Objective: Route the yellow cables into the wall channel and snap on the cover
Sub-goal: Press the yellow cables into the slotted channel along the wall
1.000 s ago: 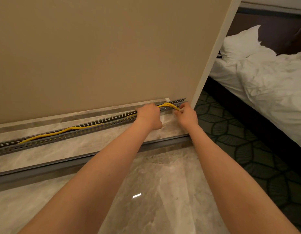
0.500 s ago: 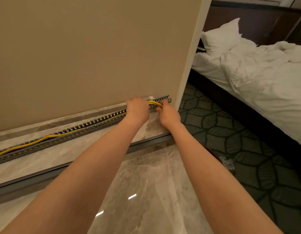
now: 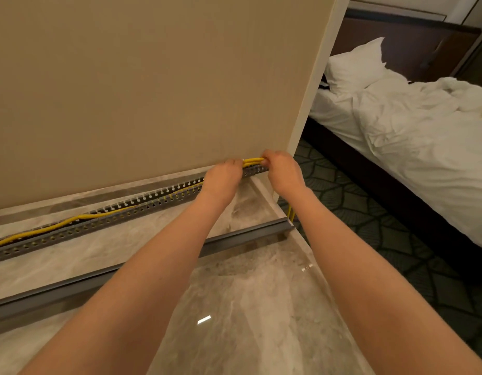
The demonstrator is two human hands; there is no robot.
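A grey slotted wall channel runs along the marble skirting at the foot of the beige wall, from the left edge up to the wall corner. Yellow cables lie along it, partly inside. At the channel's right end both hands pinch a short stretch of the yellow cables just above the channel. My left hand grips them on the left, my right hand on the right by the corner. A long grey cover strip lies on the floor below, parallel to the channel. More yellow cable hangs below the corner.
The marble floor is glossy in front of me. Past the white wall corner lies dark patterned carpet and a bed with rumpled white sheets and a pillow.
The view has swung back and forth while both hands stayed at the channel's right end. The cable stretch between the hands now sits straighter and higher above the channel.
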